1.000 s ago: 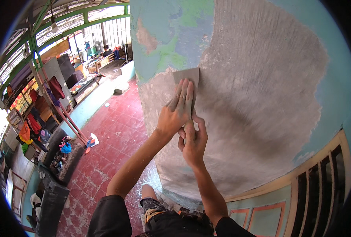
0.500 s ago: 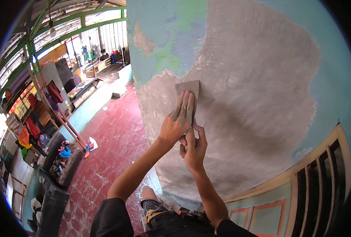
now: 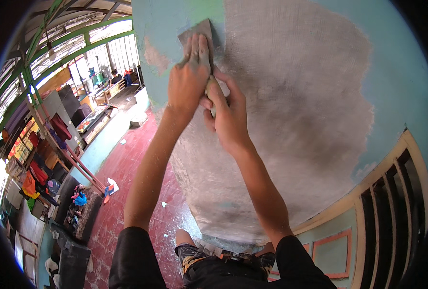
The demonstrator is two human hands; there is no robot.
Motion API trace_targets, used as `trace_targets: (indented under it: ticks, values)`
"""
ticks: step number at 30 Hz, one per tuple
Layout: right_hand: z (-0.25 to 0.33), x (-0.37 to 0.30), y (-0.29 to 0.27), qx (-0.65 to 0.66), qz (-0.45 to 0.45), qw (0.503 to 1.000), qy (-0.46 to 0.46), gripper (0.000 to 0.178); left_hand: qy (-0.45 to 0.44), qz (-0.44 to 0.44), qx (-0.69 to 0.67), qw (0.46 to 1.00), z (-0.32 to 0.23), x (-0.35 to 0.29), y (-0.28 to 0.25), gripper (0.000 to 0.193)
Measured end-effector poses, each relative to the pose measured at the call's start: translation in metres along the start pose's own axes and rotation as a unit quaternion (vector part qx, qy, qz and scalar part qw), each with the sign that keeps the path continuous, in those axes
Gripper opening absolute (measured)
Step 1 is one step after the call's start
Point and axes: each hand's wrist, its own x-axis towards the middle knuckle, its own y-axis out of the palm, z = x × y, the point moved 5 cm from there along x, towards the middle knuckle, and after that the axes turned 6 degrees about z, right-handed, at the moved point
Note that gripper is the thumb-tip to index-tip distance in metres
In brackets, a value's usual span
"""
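Right hand (image 3: pixel 231 120) nearest: fingers curled closed round the handle of a scraper (image 3: pixel 194 32). Just beyond, left hand (image 3: pixel 189 79): fingers straight, close together, laid flat on the blade, not wrapped round it. Judgement: uneven pressure could let a blade corner gouge the wall (image 3: pixel 402 82); a slip could graze the left fingertips, which lie close to the edge. Blade's far end shows just past those fingertips, tilted, over blue-green paint (image 3: pixel 156 24), left of the big grey patch (image 3: pixel 296 67).
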Motion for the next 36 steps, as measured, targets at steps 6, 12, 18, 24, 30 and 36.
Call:
trace_targets:
  ticks: [6,12,18,24,30,36]
  values:
    - [0.045,0.038,0.01,0.018,0.05,0.999,0.01,0.039,-0.022,-0.011,0.004,1.0,0.019,0.05,-0.024,0.056]
    - [0.057,0.02,0.015,-0.065,0.075,0.995,-0.025,0.039,-0.056,-0.026,-0.055,0.997,0.012,0.039,-0.042,0.055]
    - [0.028,-0.057,-0.017,-0.049,0.022,0.998,0.02,0.036,0.025,0.015,-0.084,0.996,-0.049,-0.022,-0.022,0.06]
    - [0.003,-0.066,-0.037,-0.152,-0.022,0.987,-0.05,0.036,0.057,0.021,-0.068,0.996,-0.068,-0.032,-0.01,0.059]
    - [0.022,-0.034,-0.033,-0.167,-0.008,0.983,-0.07,0.035,0.018,0.017,-0.008,1.0,-0.052,-0.003,-0.012,0.061]
    - [0.053,0.036,-0.016,-0.182,0.02,0.98,-0.082,0.036,-0.007,-0.034,0.033,0.999,-0.004,0.051,-0.014,0.058]
